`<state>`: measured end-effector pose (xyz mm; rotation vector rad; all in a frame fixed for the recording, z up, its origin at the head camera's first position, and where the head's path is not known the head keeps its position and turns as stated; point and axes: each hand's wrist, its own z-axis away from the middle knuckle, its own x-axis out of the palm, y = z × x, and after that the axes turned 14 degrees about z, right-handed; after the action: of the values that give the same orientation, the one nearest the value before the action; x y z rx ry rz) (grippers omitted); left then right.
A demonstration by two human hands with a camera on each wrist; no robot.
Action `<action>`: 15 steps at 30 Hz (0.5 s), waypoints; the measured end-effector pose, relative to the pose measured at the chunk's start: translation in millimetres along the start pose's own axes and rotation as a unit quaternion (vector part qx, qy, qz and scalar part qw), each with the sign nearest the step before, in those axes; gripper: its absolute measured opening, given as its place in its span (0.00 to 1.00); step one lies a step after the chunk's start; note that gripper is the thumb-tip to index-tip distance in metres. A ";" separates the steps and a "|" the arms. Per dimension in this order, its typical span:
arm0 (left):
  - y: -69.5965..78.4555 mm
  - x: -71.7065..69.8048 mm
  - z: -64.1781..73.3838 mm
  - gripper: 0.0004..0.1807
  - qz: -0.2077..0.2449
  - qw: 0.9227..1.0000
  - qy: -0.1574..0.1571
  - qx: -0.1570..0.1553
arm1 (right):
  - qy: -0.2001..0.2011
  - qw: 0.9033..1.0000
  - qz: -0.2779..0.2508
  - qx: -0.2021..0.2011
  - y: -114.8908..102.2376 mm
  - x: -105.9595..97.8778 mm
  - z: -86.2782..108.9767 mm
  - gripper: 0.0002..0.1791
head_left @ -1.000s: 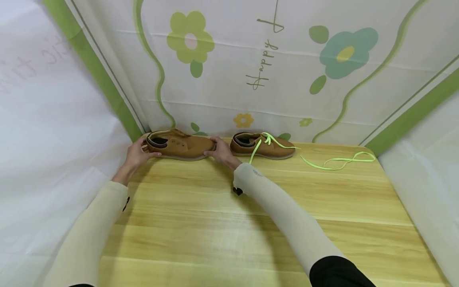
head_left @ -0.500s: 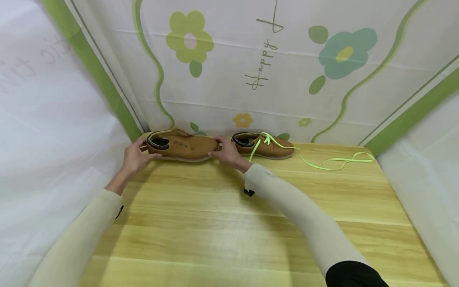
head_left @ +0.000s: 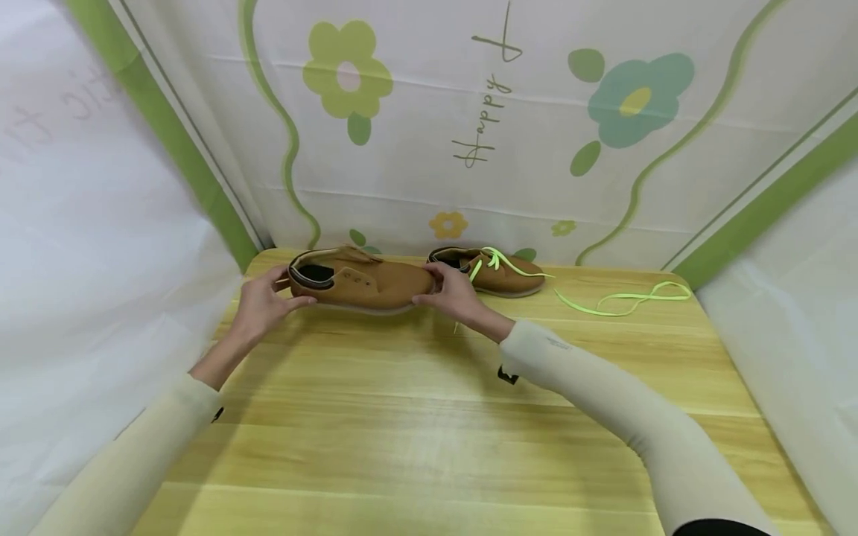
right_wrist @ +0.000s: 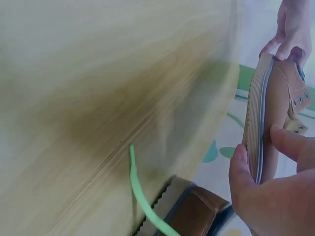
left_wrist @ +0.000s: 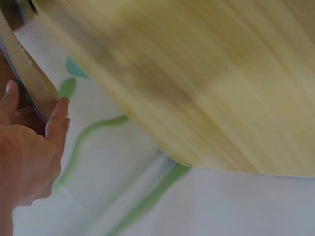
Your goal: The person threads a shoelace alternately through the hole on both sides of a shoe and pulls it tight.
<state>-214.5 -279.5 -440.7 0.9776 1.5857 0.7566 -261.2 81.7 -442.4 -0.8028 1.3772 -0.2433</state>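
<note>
A brown shoe (head_left: 395, 286) with bare eyelets and no lace is held between both hands, its toe pointing right. My left hand (head_left: 264, 304) grips its heel, thumb on the near side. At the toe, my right hand (head_left: 459, 294) pinches the shoe between thumb and fingers. The right wrist view shows the sole edge (right_wrist: 253, 118) lifted off the table, with thumb and fingers across it. Behind my right hand sits a second brown shoe (head_left: 512, 279), laced with a bright yellow-green shoelace (head_left: 496, 258). Its heel is partly hidden by that hand.
A loose yellow-green shoelace (head_left: 623, 304) lies looped on the wooden table (head_left: 402, 432) at the right. A white curtain (head_left: 415, 149) with printed flowers stands along the back edge, with white fabric walls (head_left: 80, 246) at the sides.
Both hands have brought the unlaced shoe right and toward me, off its place by the back curtain. It now overlaps the laced shoe's heel area. The laced shoe and loose shoelace stay put.
</note>
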 end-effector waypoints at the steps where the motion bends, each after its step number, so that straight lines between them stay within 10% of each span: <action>1: 3.5 2.8 1.7 0.36 0.001 1.000 -0.004 0.003 | -0.001 1.000 -0.002 0.004 1.2 -3.1 4.9 0.38; 15: 29.9 52.2 36.8 0.36 -0.005 0.994 -0.064 0.088 | -0.014 0.998 -0.043 0.047 33.6 -35.8 81.7 0.39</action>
<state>-177.1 -220.0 -446.7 1.1223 1.5631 0.5427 -202.6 156.7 -437.4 -0.7860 1.2977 -0.3599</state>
